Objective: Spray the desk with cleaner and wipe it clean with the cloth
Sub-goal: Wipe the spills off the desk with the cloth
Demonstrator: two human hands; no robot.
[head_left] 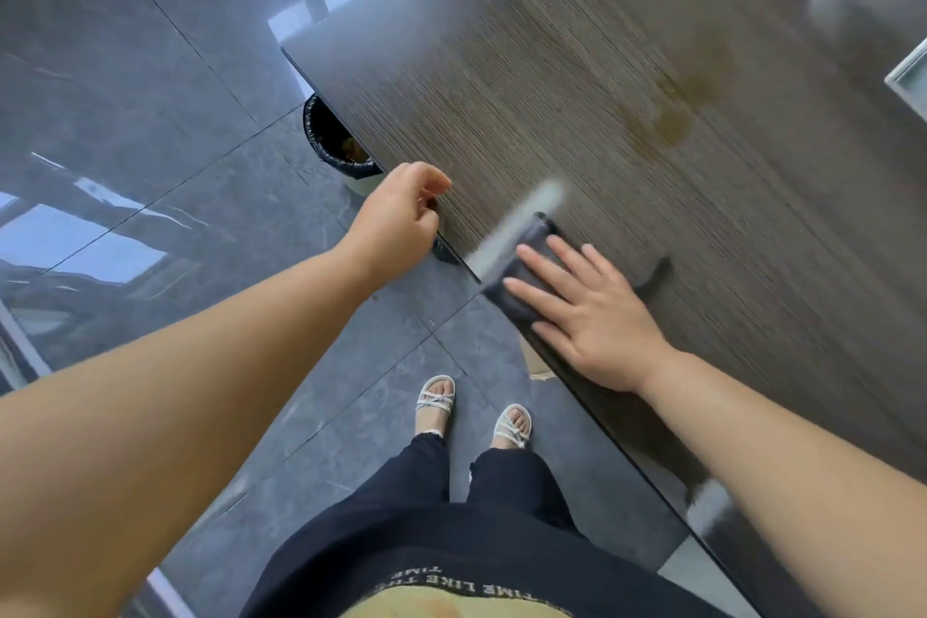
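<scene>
1. The right hand (592, 311) lies flat, fingers straight and spread, pressing a dark cloth (526, 261) onto the bench (552, 65) at its near edge, centre of the frame.
2. The left hand (401, 221) sits at the same edge, left of the cloth, fingers curled; whether it grips anything I cannot tell.
3. A yellowish stain (687, 100) marks the wood in the upper right, well apart from the cloth.
4. A black-lined bin (331, 141) stands on the floor, partly under the bench edge, above the left hand.
</scene>
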